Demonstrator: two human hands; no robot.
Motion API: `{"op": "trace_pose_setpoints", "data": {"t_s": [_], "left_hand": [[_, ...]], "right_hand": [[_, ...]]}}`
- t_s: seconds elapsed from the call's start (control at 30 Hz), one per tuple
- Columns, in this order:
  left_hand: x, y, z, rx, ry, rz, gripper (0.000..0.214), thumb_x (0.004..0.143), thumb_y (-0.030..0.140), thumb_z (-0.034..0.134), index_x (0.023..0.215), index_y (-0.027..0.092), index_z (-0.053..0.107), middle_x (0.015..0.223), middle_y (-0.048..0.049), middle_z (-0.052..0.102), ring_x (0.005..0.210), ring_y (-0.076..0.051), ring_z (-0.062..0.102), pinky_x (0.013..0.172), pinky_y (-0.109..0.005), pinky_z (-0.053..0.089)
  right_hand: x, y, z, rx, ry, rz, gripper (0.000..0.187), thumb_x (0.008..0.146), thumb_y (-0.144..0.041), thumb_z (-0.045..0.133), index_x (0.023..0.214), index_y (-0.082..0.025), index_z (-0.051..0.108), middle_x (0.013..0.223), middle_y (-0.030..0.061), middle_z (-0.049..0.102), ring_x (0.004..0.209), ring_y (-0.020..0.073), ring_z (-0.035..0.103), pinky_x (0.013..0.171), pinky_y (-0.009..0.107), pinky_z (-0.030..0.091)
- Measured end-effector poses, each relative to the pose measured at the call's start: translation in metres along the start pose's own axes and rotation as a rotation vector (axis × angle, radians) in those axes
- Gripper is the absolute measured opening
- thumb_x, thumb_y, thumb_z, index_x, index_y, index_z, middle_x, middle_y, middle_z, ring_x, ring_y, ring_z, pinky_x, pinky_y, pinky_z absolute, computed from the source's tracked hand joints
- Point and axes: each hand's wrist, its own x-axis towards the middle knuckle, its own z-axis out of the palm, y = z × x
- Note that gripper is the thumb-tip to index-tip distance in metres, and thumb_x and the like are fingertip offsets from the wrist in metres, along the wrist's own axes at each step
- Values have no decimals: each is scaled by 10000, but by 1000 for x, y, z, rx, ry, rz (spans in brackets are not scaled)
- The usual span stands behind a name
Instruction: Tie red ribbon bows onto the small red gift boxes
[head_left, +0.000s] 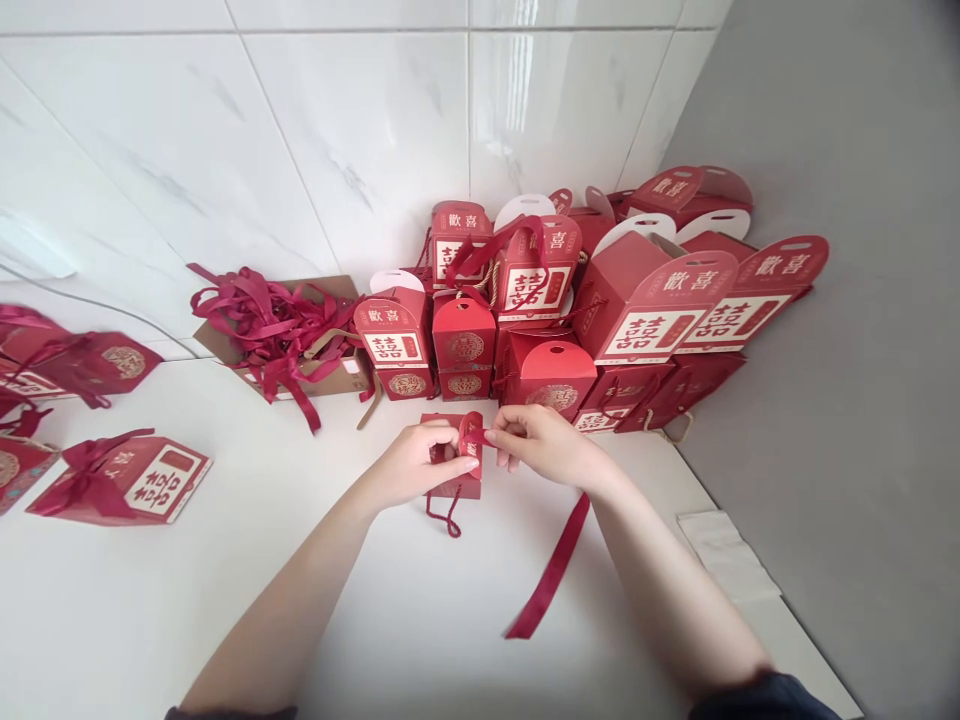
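Landmark: the stack of red boxes [570, 300], standing against the tiled wall [337, 120].
Small red box [459, 487]: on the white table [420, 620], just in front of the stack, between both hands; a cord handle [442, 512] hangs on its near side.
Ribbon [471, 432]: a loop on top of the box; the long tail runs away from the stack, toward the person.
Left hand [420, 465]: closed around the box, one finger pressing at the loop.
Right hand [544, 445]: fingertips pinched on the ribbon beside the loop.
Handling: I judge the box light, of thin card (it would dent if squeezed); the ribbon looks soft and rather slippery.
Where to hold: the box by its side walls, the ribbon close to the loop.
Left of the stack: a carton of loose ribbons [300, 340].
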Motion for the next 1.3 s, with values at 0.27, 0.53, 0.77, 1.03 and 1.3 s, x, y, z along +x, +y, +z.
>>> {"op": "trace_pose_setpoints", "data": {"t_s": [0.27,0.53,0.77,1.03,1.3], "left_hand": [[2,-9,1,4,1,7,376,870,468,596,630,184,647,756,-10,519,714,-150,522,657,-277,428],[1,-8,2,11,-9,-14,362,870,499,599,708,188,690,828,-21,563,762,-164,558,712,-302,442],[0,-6,3,15,-4,-3,340,875,464,604,688,183,647,797,-6,528,762,-158,549,727,-301,436],[4,-19,1,-180,181,77,245,827,297,636,698,183,460,827,4,488,828,-151,562,761,-287,471],[10,-24,2,-248,213,-28,251,869,276,540,1091,206,634,1269,-94,555,1235,-255,531,1065,-437,427]], "right_hand": [[-1,-1,-2,-86,49,11,282,927,-400,480,722,-212,530,659,-3,661,641,162,599,605,271,394],[1,3,2,-178,77,18,241,914,-349,468,725,-214,534,663,-1,661,640,163,590,581,267,355],[1,0,5,-124,59,-9,253,920,-357,480,725,-210,551,678,-3,664,650,157,600,611,269,391],[9,5,12,65,-4,-22,295,926,-394,505,727,-194,594,691,-8,672,661,138,609,635,251,428],[10,8,14,-26,46,21,282,914,-345,497,688,-196,579,657,-17,663,617,128,580,592,246,400]]}}
